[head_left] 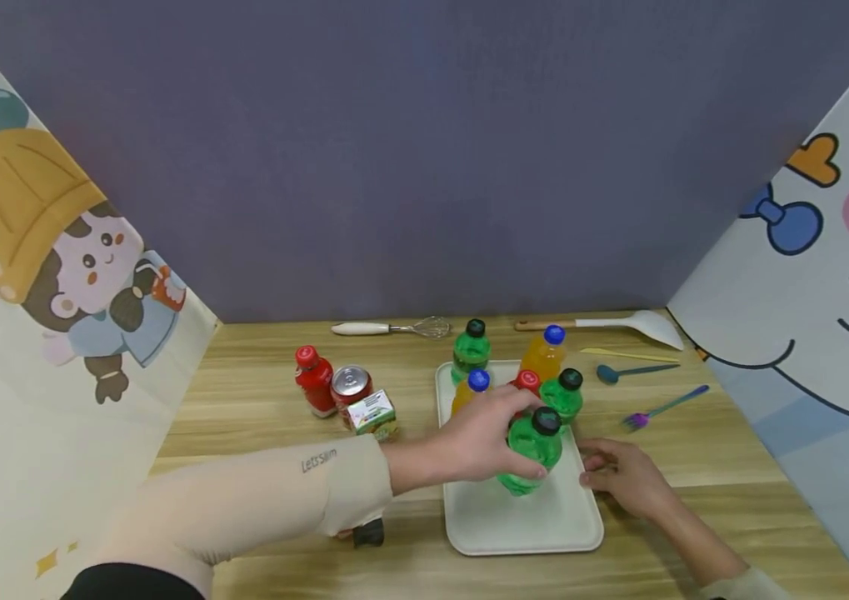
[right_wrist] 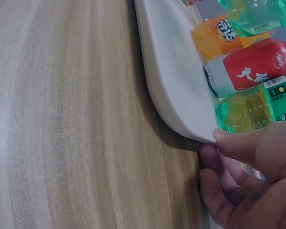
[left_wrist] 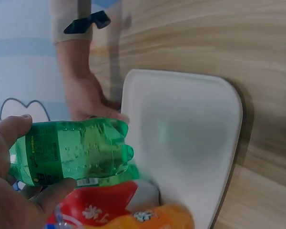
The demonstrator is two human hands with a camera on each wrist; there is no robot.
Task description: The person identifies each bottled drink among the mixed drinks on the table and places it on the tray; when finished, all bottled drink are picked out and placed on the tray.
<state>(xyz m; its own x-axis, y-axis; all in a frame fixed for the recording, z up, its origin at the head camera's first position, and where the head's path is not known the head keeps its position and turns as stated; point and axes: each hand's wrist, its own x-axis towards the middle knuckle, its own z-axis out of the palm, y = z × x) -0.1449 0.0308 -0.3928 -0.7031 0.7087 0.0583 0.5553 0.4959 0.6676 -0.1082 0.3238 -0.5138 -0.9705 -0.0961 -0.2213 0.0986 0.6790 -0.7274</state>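
My left hand [head_left: 478, 435] grips a green soda bottle [head_left: 533, 450] with a black cap, thumb and fingers round its upper part. In the left wrist view this bottle [left_wrist: 86, 148] is held over the white tray [left_wrist: 181, 119], apart from its surface. At the tray's right edge, my right hand [head_left: 626, 477] pinches the rim, thumb on top and fingers curled below, as the right wrist view shows. Standing on the tray's far half are a red bottle [right_wrist: 250, 69], orange bottles [head_left: 542, 358] with blue caps, and other green bottles [head_left: 471, 350].
Left of the tray stand a red bottle [head_left: 315, 383], a soda can [head_left: 352, 385] and a small carton [head_left: 373, 415]. A whisk [head_left: 394, 328] and a white spatula [head_left: 641, 325] lie along the back. Right of the tray are a yellow utensil [head_left: 630, 354], a blue spoon [head_left: 634, 371] and a fork [head_left: 664, 408].
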